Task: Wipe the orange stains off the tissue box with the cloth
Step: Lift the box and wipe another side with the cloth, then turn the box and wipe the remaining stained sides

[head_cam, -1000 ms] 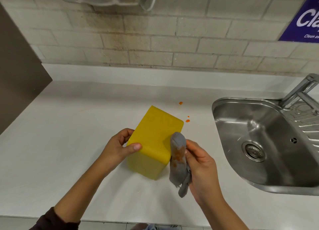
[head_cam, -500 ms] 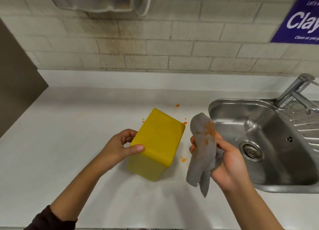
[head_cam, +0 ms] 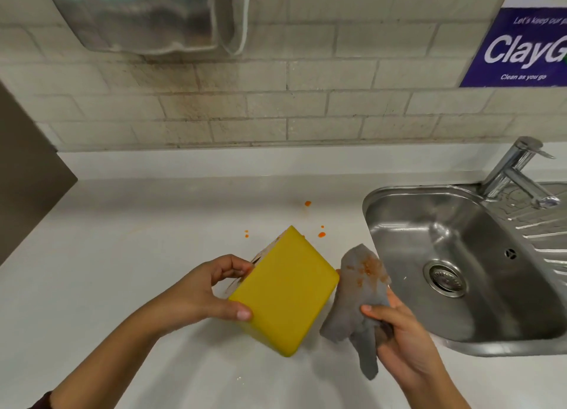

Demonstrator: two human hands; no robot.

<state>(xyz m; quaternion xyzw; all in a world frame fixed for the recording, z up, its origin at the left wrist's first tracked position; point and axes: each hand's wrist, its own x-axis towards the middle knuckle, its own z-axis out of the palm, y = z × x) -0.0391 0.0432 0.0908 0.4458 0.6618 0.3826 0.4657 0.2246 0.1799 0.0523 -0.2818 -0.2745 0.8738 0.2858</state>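
My left grip is curled round the yellow tissue box, thumb on the near face. It tips the box up on the counter. My right grip holds the grey cloth in a bunch, and the cloth has orange marks on it.

To wipe well, I think I should hold the box firm, turn a clean bit of cloth to it, and rub each side.

The cloth is at 3 o'clock from the box, just beside its edge. I cannot tell if they touch.

Farther off, at 12 o'clock, small orange spots lie on the counter. The sink is at 2 o'clock.
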